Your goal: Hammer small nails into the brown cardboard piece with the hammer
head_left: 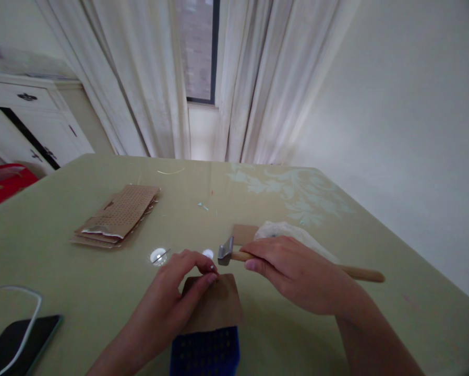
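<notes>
My right hand (292,269) is closed around the wooden handle of a hammer (362,273). The hammer's metal head points left, just above and right of my left fingertips. My left hand (179,292) pinches at the top edge of a brown cardboard piece (218,303); something very small may be between thumb and forefinger, but I cannot make it out. Below the cardboard lies a dark blue piece with rows of small marks (205,352). A small round white disc (207,254) sits just beyond my left fingers. Left of them is a clear round item with a thin needle-like piece across it (159,256).
A stack of perforated brown cardboard sheets (120,214) lies at the left. Behind my right hand are a plastic bag (297,232) and a cardboard scrap (244,234). A dark phone-like device (21,342) with a white cable (36,308) lies front left. Small scraps dot the table.
</notes>
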The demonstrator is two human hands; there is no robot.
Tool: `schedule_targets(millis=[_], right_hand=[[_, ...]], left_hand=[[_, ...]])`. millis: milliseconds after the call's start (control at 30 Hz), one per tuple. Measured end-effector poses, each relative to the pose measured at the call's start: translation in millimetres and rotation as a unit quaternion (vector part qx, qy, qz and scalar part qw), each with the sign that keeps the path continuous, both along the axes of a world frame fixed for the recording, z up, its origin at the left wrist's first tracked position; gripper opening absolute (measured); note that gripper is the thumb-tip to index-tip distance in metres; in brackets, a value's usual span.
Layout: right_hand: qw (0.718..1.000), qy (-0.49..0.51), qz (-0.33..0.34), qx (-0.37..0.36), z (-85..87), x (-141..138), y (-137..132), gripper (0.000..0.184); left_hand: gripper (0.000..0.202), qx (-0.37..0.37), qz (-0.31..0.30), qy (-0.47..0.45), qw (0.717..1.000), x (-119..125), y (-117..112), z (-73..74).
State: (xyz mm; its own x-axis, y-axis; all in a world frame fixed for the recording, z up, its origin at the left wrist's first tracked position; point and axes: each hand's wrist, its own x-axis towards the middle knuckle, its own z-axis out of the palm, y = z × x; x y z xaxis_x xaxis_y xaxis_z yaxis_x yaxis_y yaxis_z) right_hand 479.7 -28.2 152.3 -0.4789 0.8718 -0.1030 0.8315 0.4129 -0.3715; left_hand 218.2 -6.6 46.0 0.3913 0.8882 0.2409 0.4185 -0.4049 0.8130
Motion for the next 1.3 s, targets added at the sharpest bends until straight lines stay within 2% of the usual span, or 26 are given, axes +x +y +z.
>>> schedule_targets(millis=[433, 733, 1100, 1300], right_hand=[[1.000, -0.003, -0.002, 0.000, -2.5, 1.4, 1.0, 0.031], [1.000, -0.004, -0.008, -0.004, -0.3, 0.6, 0.5, 0.031], [1.000, 0.000, -0.005, -0.005, 0.0, 1.1, 0.6, 0.031], [1.000, 0.006, 0.001, 0.001, -4.0, 2.1, 0.5, 0.030]], left_hand=[[0.013, 0.047, -0.014, 0.015, 0.999, 1.2, -0.1, -0.6], [0.010, 0.051, -0.040, 0.025, 0.998, -1.3, -0.6, -5.5], [0.011, 0.049, -0.056, 0.019, 0.997, -0.8, -1.6, -4.1], [0.010, 0.064, -0.057, 0.020, 0.996, -1.0, -1.1, -5.6]])
